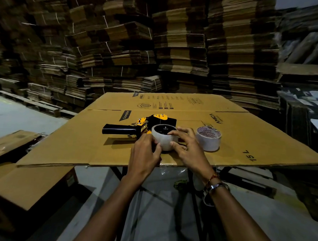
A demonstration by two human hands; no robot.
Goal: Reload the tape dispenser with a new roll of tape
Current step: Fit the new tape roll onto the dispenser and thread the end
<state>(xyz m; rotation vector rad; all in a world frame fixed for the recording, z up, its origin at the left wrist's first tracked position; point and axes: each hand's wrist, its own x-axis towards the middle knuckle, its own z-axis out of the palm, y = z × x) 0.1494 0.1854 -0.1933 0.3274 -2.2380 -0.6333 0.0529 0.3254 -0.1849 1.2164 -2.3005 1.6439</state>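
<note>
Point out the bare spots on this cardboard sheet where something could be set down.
Bare: the cardboard sheet left of the dispenser handle, the far printed panel behind it, and right of the spare roll. Crowded: the near middle, where both hands hold the mounted roll.

Dim overall; light falls from above on the cardboard sheet (pixel 245 136) at centre, brightest part. Short shadows sit under the dispenser (pixel 139 127). Stacks (pixel 121 44) across the top are dark and motion-blurred, worst upper left and right edges, which bend with wide-angle distortion
</note>
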